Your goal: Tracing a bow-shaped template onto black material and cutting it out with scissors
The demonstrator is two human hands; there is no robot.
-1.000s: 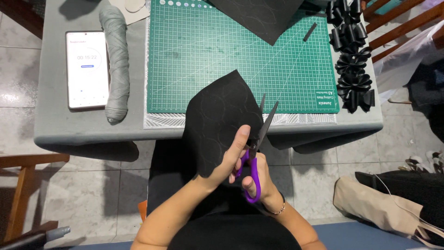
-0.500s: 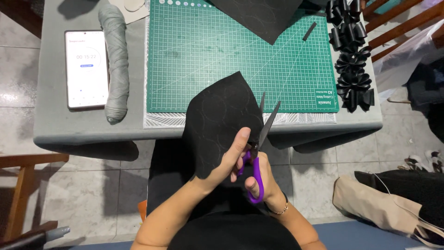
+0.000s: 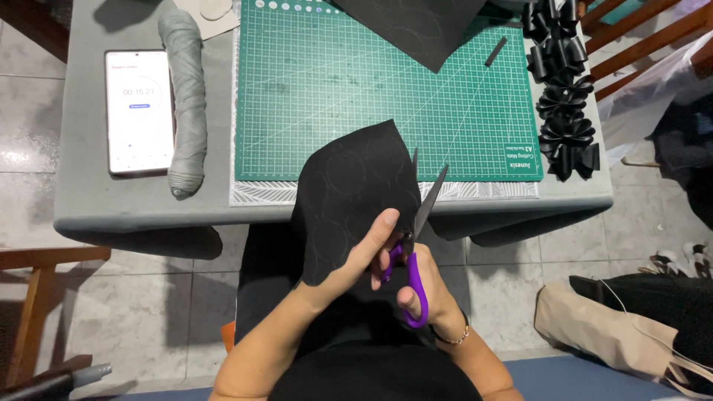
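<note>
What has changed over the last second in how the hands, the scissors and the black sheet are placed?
Almost nothing. The right hand still holds the purple-handled scissors with blades open at the black sheet, which the left hand still grips. The phone, grey cord roll, cutting mat and black bows have not moved.

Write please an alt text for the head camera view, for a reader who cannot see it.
Seen from above, a left hand holds a black sheet while the right hand cuts it with open purple scissors. Behind them on a grey table lie a green mat, a phone, grey cord and black bows.
</note>
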